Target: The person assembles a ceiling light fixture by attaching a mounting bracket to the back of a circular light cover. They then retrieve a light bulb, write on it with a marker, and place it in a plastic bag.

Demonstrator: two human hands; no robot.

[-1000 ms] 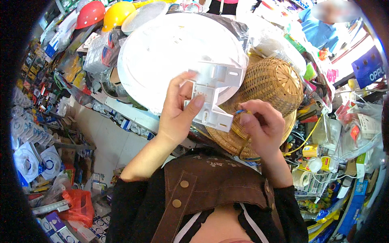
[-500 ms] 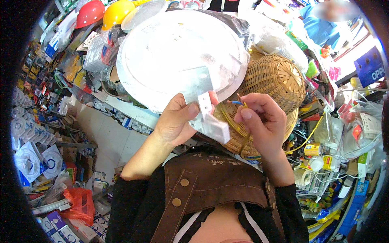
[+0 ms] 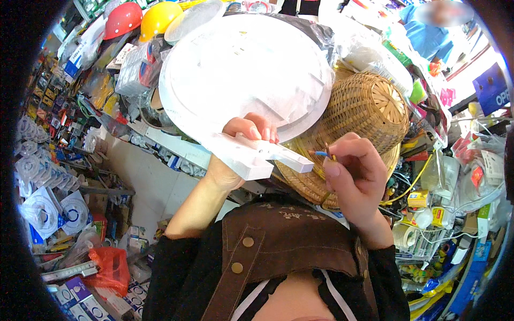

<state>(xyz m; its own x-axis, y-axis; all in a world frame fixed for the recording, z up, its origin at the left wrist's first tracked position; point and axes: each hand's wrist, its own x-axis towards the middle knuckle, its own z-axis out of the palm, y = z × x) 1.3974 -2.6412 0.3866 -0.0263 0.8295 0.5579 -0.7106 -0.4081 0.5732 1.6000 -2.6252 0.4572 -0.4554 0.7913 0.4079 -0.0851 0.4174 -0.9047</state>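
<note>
White plastic fitting, flat and blocky with a bar end jutting toward four o'clock, sits at the middle of the view, gripped by the left hand, whose fingers curl over its top edge while the palm backs it from nine o'clock. Just off the bar's tip, at three o'clock from it, the right hand is closed in a pinch on thin wire ends, one blue and one yellowish, which point at the fitting and stop just short of it; whether they touch cannot be told. Behind both hands, at twelve o'clock, stands a large round white disc wrapped in clear film, its lower rim just above the left hand's knuckles. At two o'clock from the fitting lies a woven straw hat, its brim running under the right hand. Farther out at eleven o'clock hang a red hard hat and a yellow hard hat. Shelves of packaged hardware fill the nine o'clock side, with coils in clear bags below them and a red plastic bag at seven o'clock. At four o'clock a wire rack carries small boxes and rolls. A person in blue stands at one o'clock, well apart.
</note>
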